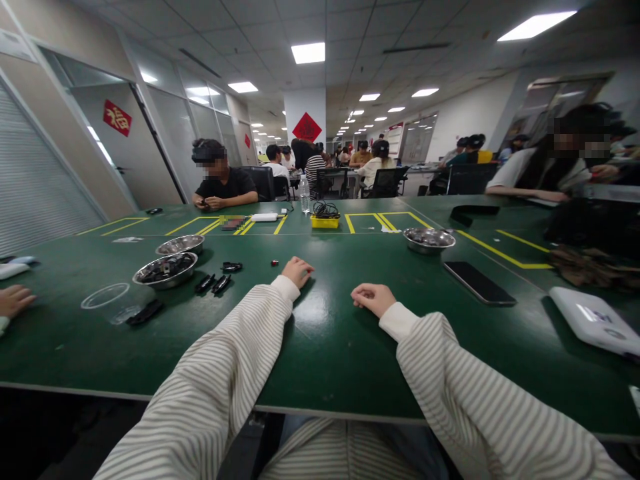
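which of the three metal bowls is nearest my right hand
The lone bowl beyond your right hand; the other two bowls stand close together on the left.

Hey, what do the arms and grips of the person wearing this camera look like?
Long, loose off-white sleeves with narrow, dark greyish stripes cover the arms, ending in plain, pale cuffs at the wrists. The left grip and right grip are bare, without gloves. No cables or printed markings show on either.

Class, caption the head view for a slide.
Left hand and right hand apart over a green table with metal bowls.
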`<action>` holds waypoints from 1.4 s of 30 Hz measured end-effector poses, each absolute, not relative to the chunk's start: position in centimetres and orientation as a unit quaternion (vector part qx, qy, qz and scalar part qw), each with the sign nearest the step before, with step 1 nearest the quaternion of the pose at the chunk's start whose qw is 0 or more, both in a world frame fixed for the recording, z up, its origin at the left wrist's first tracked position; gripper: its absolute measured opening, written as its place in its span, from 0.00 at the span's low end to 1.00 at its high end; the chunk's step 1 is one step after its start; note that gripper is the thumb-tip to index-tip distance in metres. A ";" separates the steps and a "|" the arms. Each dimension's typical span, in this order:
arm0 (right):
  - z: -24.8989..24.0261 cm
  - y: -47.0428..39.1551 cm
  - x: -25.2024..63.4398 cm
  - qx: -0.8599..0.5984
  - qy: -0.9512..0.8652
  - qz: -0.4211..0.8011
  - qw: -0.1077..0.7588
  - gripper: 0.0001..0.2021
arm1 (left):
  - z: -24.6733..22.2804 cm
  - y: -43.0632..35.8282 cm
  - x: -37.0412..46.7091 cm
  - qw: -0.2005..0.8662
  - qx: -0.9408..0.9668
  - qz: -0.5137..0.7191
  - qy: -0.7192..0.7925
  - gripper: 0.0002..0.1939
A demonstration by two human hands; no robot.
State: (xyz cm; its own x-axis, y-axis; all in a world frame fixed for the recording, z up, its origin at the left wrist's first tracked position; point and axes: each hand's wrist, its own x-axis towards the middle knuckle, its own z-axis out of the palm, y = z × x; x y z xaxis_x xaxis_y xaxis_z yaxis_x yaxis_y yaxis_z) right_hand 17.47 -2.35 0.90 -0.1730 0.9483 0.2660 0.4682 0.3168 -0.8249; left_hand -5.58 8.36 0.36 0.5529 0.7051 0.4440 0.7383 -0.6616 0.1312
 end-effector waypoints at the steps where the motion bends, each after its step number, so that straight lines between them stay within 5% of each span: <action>1: 1.0 -2.3 17.5 -0.506 -0.692 0.298 0.420 0.10 | 0.3 7.1 -4.3 0.014 -0.897 -0.244 -0.369 0.09; 6: 1.3 -2.2 18.0 -0.509 -0.649 0.283 0.490 0.12 | 0.0 0.3 1.5 -0.078 -0.944 -0.237 -0.215 0.11; 12: 1.3 -2.1 18.2 -0.507 -0.659 0.287 0.476 0.12 | 0.3 -1.3 2.7 -0.069 -0.947 -0.234 -0.209 0.15; 18: 1.7 -2.6 19.4 -0.473 -0.770 0.275 0.328 0.13 | 1.4 5.0 -3.3 0.066 -0.817 -0.287 -0.495 0.18; 23: 1.3 -2.7 19.9 -0.393 -0.855 0.223 0.255 0.14 | 1.0 9.0 -9.0 0.048 -0.734 -0.270 -0.622 0.11; 42: 0.6 -2.2 18.6 -0.455 -0.834 0.167 0.264 0.10 | -0.4 0.6 -0.9 -0.132 -0.890 -0.252 -0.356 0.20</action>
